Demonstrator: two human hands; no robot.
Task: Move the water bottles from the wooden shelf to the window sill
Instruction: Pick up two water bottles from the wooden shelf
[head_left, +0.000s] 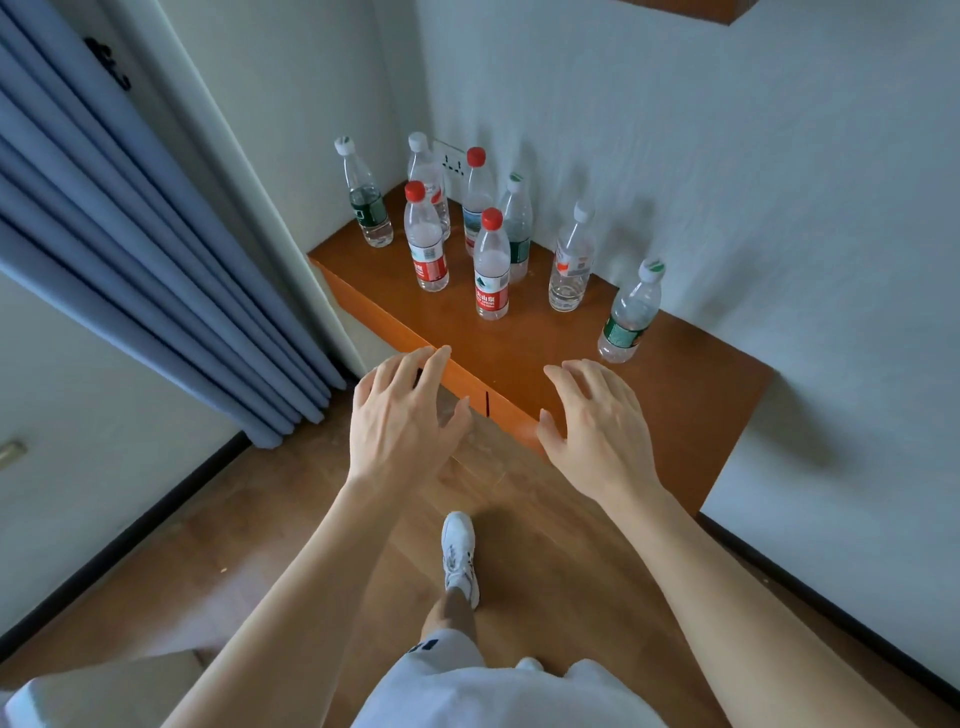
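Observation:
Several clear plastic water bottles stand upright on the wooden shelf (691, 395) in the room's corner. The nearest red-capped bottle (491, 265) stands at the middle, another red-capped bottle (426, 239) to its left. A green-labelled bottle (628, 317) stands nearest on the right, and a white-capped bottle (571, 260) is behind it. My left hand (405, 415) hovers over the shelf's front edge with fingers spread, holding nothing. My right hand (597, 421) hovers over the shelf's near part, fingers relaxed and empty. Both hands are short of the bottles.
Blue curtains (156, 270) hang at the left beside a white frame. A wall socket (451, 161) sits behind the bottles. White walls enclose the shelf at the back and right. My foot in a white shoe (460, 556) stands on the wooden floor below.

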